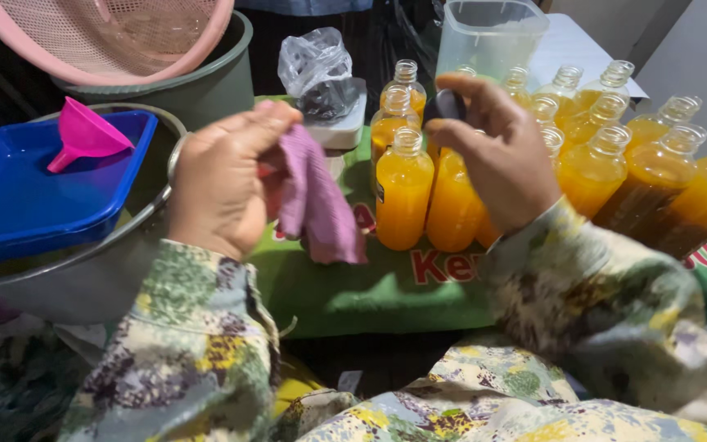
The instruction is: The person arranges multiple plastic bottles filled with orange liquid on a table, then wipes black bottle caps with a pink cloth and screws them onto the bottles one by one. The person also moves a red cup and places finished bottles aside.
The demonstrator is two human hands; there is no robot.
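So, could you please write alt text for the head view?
The right hand holds a dark cap over open bottles of orange liquid, while the left hand clutches a pink cloth. A pink funnel lies in a blue tray.

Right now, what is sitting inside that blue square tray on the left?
A pink funnel lies in the blue tray, spout pointing toward the near-left. The rest of the tray floor looks bare. The tray rests on a metal basin, whose contents it covers.

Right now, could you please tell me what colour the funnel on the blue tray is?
The funnel is bright pink, seen clearly in the head view.
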